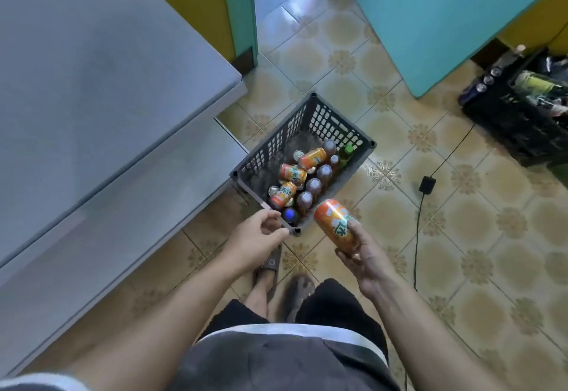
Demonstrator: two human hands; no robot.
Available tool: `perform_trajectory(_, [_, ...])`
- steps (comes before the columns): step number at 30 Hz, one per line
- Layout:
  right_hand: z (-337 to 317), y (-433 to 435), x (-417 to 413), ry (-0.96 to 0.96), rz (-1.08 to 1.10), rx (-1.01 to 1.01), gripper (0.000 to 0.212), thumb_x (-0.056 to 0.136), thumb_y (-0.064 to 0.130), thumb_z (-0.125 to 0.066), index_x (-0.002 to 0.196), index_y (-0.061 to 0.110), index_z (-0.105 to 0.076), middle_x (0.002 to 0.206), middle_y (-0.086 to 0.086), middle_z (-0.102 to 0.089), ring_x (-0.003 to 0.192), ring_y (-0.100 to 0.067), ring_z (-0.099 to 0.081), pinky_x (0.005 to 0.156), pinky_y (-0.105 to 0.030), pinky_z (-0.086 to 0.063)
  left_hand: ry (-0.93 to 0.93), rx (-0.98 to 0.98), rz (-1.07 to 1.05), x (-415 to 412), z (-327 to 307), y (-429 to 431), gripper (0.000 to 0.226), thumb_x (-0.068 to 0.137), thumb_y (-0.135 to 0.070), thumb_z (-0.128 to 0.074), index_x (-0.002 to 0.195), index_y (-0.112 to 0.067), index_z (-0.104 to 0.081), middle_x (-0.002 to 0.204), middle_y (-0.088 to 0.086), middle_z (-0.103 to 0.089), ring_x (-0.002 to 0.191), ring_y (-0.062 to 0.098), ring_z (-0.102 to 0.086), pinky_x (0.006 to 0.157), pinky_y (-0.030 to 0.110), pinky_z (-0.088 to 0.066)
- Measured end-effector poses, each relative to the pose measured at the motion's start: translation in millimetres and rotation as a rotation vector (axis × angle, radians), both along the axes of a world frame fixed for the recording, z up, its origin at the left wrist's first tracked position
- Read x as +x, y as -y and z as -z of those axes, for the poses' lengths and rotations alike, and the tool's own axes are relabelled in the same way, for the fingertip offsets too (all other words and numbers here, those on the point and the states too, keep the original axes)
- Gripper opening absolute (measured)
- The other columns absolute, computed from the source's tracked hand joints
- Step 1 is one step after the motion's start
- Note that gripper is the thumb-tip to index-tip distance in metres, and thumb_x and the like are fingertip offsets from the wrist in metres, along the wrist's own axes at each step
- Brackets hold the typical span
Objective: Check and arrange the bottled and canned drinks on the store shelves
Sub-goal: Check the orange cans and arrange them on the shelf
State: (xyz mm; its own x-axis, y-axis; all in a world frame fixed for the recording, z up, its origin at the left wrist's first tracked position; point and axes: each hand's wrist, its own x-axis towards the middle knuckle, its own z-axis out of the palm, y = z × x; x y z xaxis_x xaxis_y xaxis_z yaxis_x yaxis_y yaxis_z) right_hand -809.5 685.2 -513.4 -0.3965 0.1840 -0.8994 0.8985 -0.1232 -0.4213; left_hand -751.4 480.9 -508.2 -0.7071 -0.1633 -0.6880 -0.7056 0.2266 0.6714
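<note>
Orange and glossy, a drink can (335, 224) bearing the white-and-green character "达" is clasped at its lower end by the right hand (362, 255), just beside the near corner of a grey plastic basket (325, 120) on the tiled floor (461, 237). The left hand (255, 237) grips that basket's near rim. Inside the basket lie three more orange cans (313, 157) with similar lettering, five grey-capped brown bottles (313, 186), one green-capped bottle (348, 149) and one blue cap (290, 215).

Grey crate (270, 150), black crate (498, 120) on tiled floor (491, 237)
</note>
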Motion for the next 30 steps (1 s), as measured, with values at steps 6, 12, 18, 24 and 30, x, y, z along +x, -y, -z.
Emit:
perform_trajectory(6, [96.2, -16.3, -80.3, -0.112, -0.399, 0.258, 0.063, 0.084, 0.029, -0.081, 0.132, 0.017, -0.041, 0.123, -0.009, -0.053, 0.086, -0.017, -0.061, 0.07, -0.03, -0.056, 0.153, -0.05, -0.046, -46.6, 71.0, -23.8, 0.038, 0.092, -0.03, -0.065, 0.129, -0.026, -0.059, 0.11, -0.012, -0.064, 0.108, 0.01, -0.062, 0.101, 0.037, -0.049])
perform_trajectory(12, [214.7, 0.1, -146.3, -0.22, -1.068, 0.442, 0.072, 0.066, 0.052, -0.084, 0.125, 0.029, -0.049, 0.122, -0.008, -0.061, 0.106, -0.028, -0.063, 0.09, -0.051, -0.055, 0.271, -0.091, -0.225, -85.3, 168.0, -43.9, 0.02, 0.091, -0.029, -0.066, 0.109, -0.033, -0.057, 0.104, -0.01, -0.063, 0.11, 0.016, -0.062, 0.103, 0.037, -0.046])
perform_trajectory(18, [319.8, 23.0, -172.2, -0.359, -1.696, 0.519, 0.068, 0.084, 0.047, -0.075, 0.141, 0.025, -0.045, 0.133, -0.011, -0.048, 0.116, -0.034, -0.057, 0.091, -0.042, -0.048, 0.342, -0.106, -0.27, -101.6, 267.5, -56.2, 0.03, 0.093, -0.029, -0.065, 0.122, -0.023, -0.061, 0.093, -0.016, -0.06, 0.111, 0.021, -0.061, 0.103, 0.039, -0.047])
perform_trajectory(24, [390.9, 39.1, -169.7, -0.567, -2.006, 0.48, 0.061, 0.088, 0.043, -0.069, 0.14, 0.024, -0.044, 0.125, -0.013, -0.046, 0.114, -0.039, -0.052, 0.077, -0.042, -0.044, 0.369, -0.143, -0.21, -119.4, 322.7, -50.6, 0.038, 0.096, -0.035, -0.061, 0.132, -0.024, -0.057, 0.108, -0.011, -0.061, 0.117, 0.017, -0.058, 0.106, 0.037, -0.044])
perform_trajectory(30, [414.1, 34.4, -172.4, -0.577, -2.179, 0.55, 0.06, 0.091, 0.031, -0.068, 0.143, 0.023, -0.039, 0.132, -0.012, -0.043, 0.115, -0.037, -0.052, 0.077, -0.042, -0.041, 0.417, -0.195, -0.171, -122.3, 334.0, -51.9, 0.038, 0.096, -0.04, -0.058, 0.132, -0.03, -0.056, 0.119, -0.013, -0.062, 0.12, 0.017, -0.056, 0.104, 0.035, -0.044])
